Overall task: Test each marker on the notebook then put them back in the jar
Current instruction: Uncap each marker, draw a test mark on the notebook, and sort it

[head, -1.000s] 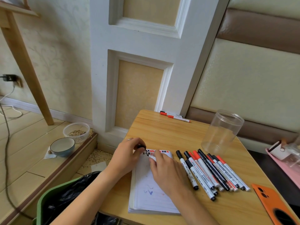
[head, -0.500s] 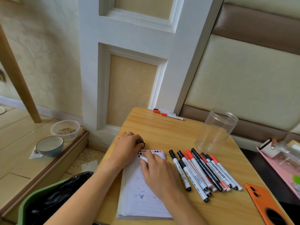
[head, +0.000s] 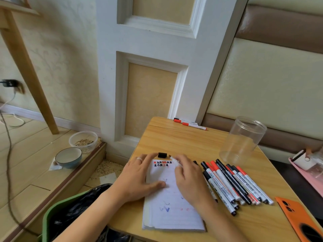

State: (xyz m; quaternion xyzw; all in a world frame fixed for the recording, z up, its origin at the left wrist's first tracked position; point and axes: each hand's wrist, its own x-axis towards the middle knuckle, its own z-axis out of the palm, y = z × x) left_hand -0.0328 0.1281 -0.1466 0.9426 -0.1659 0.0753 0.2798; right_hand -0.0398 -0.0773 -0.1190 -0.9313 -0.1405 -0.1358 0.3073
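Just now the notebook (head: 173,203) lies at the near edge of the wooden surface (head: 188,142), its open page marked with blue and red squiggles. The left hand (head: 138,179) rests flat on the notebook's left side, fingers spread and relaxed, thumb lying across the page. A black marker cap (head: 162,155) sits on the surface just past the notebook's far edge, beside the left fingertips. The right hand (head: 188,179) is curled over the notebook's far right corner and pinches a white marker (head: 176,161), though blur hides the tip. To the right of the notebook a row of capped markers (head: 234,184), black and red, lies side by side, touching one another. The clear jar (head: 242,140) stands upright near the surface's right edge, beyond the row. Two red-capped markers (head: 189,123) lie at the far edge by the wall. An orange phone (head: 300,219) lies at the near right corner.
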